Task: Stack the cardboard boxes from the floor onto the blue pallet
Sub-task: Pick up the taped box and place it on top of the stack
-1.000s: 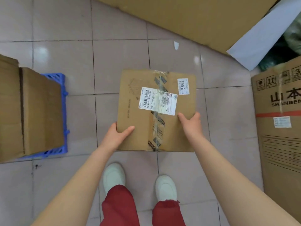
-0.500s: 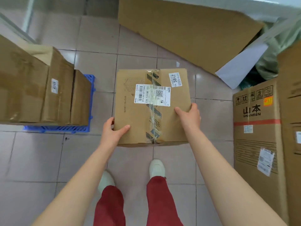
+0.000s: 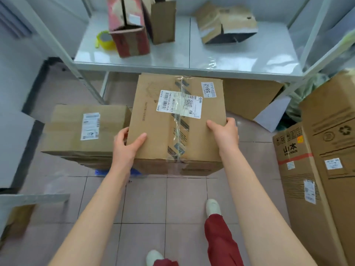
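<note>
We hold a taped cardboard box (image 3: 172, 127) up off the tiled floor (image 3: 169, 204), level and a little turned, with its white shipping label (image 3: 179, 104) and a small sticker reading 5842 (image 3: 208, 89) facing us. Our left hand (image 3: 125, 145) clasps the box's near left corner, thumb lying flat across the top and the fingers wrapped down the side. Our right hand (image 3: 224, 132) grips the near right edge the same way, thumb on top and fingers curled round the side wall. Just to the left of the held box, and lower, sit stacked boxes (image 3: 80, 131) with a label of their own on the top one; a sliver of the blue pallet (image 3: 100, 172) shows beneath them, next to our left wrist. We cannot tell whether the held box touches that stack. Behind stands a white shelf (image 3: 192, 60) carrying a red box (image 3: 127, 33), a brown box (image 3: 163, 20), a crumpled box (image 3: 226, 25) and a roll of yellow tape (image 3: 104, 39). To our right, tall printed cartons (image 3: 315, 179) stand on the floor. Below, a red trouser leg (image 3: 221, 240) and white shoes (image 3: 212, 206) are visible.
</note>
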